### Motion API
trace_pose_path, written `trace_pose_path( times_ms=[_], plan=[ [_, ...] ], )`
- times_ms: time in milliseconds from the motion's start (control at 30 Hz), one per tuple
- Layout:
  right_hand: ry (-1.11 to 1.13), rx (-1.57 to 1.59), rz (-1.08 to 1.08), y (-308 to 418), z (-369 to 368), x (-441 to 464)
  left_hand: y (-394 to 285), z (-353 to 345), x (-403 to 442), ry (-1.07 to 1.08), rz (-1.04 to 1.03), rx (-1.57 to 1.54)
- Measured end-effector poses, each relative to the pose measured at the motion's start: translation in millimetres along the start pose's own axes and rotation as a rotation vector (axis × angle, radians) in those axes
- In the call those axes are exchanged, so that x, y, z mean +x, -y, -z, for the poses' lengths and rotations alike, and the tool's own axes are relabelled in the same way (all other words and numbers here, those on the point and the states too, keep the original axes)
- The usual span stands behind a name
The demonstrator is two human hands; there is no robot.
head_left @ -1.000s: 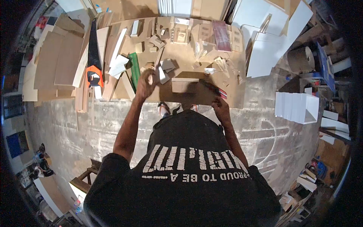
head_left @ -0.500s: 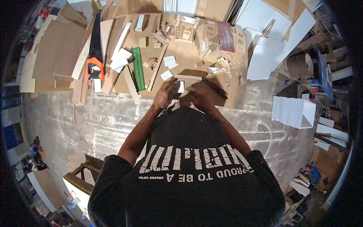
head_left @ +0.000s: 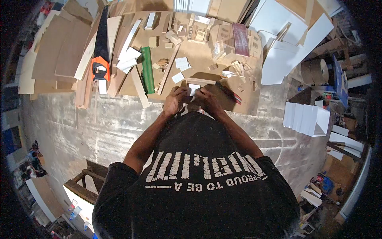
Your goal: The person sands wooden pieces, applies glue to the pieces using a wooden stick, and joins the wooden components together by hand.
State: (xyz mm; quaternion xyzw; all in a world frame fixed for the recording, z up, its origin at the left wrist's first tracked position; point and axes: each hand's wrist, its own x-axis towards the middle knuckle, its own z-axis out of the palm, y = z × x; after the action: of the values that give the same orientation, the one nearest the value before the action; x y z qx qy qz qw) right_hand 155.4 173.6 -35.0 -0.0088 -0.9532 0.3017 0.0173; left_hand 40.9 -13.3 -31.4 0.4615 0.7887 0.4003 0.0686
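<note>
Close together at the near edge of the brown work board (head_left: 246,104), my two hands hold a small white piece (head_left: 193,88) between them. My left hand (head_left: 175,99) grips its left side with bent fingers. On its right side, the fingers of my right hand (head_left: 207,99) are closed on it. Just beyond them a light wooden strip (head_left: 201,81) lies across the board. Two white paper pieces (head_left: 182,63) rest farther up. A dark tool with red on it (head_left: 237,98) lies to the right of my right hand, partly in shadow.
A green strip (head_left: 147,71) and a long wooden strip (head_left: 169,68) lie left of my hands. Farther left is a saw with an orange handle (head_left: 100,68). Small wood blocks and a dark red panel (head_left: 240,39) are farther back. A white folded piece (head_left: 306,118) stands at right.
My hands have come together from apart. The white piece is now between them, and the dark tool has left my right hand. The two papers and the long strip show more fully.
</note>
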Motion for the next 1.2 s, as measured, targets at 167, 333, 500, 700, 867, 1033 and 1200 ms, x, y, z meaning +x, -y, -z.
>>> trace_pose_path(
  times_ms=[167, 333, 500, 700, 867, 1033, 1200],
  plan=[
    [-0.145, 0.019, 0.011, -2, -5, -1, 10, -7, -3, 0.051, -0.004, 0.066],
    [-0.175, 0.048, 0.027, -1, -2, 0, 7, -3, 0, 0.069, -0.016, 0.125],
    [-0.174, 0.051, 0.036, 4, 6, 1, 2, -2, 3, 0.044, -0.018, 0.156],
    [-0.184, 0.072, 0.044, -3, -3, -1, 1, -2, 4, 0.042, 0.004, 0.102],
    [-0.188, 0.07, 0.034, 1, 2, -1, 2, -3, 3, 0.062, 0.042, 0.079],
    [-0.211, 0.101, 0.037, 10, 11, 1, 8, -3, 2, 0.03, -0.016, 0.076],
    [-0.243, 0.152, 0.005, 3, 5, -7, 31, 5, 4, -0.091, 0.15, 0.044]
  ],
)
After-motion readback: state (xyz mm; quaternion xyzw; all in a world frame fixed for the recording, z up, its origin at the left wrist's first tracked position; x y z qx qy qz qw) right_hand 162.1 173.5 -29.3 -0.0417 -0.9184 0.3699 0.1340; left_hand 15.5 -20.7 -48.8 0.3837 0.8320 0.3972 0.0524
